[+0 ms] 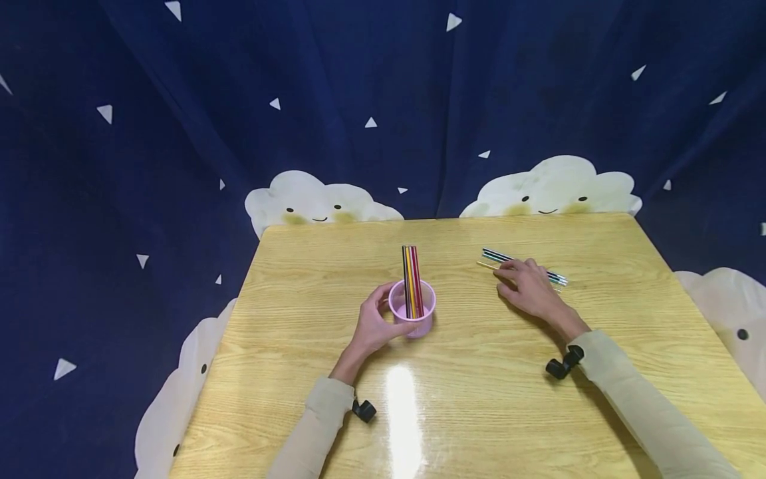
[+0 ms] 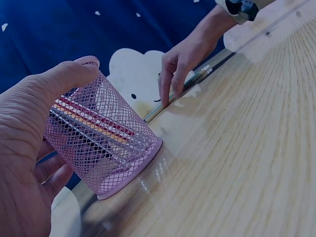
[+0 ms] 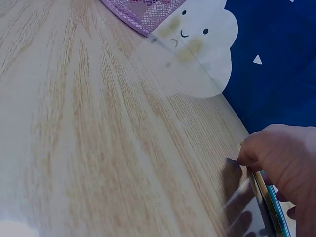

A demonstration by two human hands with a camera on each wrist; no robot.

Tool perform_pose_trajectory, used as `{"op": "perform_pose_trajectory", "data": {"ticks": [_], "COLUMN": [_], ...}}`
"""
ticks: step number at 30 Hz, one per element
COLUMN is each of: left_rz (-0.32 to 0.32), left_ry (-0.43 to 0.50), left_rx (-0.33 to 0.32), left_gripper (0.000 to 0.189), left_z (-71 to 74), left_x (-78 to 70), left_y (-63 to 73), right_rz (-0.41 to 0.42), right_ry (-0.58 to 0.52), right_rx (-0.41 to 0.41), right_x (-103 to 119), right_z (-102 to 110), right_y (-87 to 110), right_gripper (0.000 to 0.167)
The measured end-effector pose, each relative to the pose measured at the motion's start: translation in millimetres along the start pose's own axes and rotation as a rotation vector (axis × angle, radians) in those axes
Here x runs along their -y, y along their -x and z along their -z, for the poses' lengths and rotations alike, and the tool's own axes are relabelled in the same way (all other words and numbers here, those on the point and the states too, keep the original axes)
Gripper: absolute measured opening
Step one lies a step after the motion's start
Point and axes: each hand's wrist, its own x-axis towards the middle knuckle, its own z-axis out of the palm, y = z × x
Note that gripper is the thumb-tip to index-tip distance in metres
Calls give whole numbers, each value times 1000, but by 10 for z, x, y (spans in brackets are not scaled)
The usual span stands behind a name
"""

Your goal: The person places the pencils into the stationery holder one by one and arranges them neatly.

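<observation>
A pink mesh pencil cup (image 1: 425,324) stands upright on the table, and my left hand (image 1: 372,326) grips its side, thumb at the front. Several pencils (image 1: 411,273) in black, yellow and red lean inside it. Right of the cup, my right hand (image 1: 529,289) reaches down over a few pencils lying on the wood. Its thumb and fingertips pinch a thin yellow pencil (image 3: 264,195) at the table surface. Beside that one lie dark and teal pencils (image 1: 497,255), partly covered by the fingers.
The wooden table (image 1: 299,286) meets a dark blue curtain (image 1: 335,80) with white triangles at its back. White smiling cloud shapes (image 1: 323,199) show along the back edge. Each wrist wears a black camera mount (image 1: 562,364).
</observation>
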Motion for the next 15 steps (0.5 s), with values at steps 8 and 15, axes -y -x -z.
{"op": "perform_pose_trajectory", "data": {"ticks": [8,15], "left_rz": [-20,-19], "left_ry": [-15,-6], "left_rx": [2,3], "left_gripper": [82,82], "left_z": [-4,-1], "left_x": [-5,-24], "left_y": [3,8], "right_rz": [20,45], "right_ry": [67,124], "right_rx": [44,116], "right_x": [55,97], "right_z": [39,79], "right_y": [16,0], "right_gripper": [38,36]}}
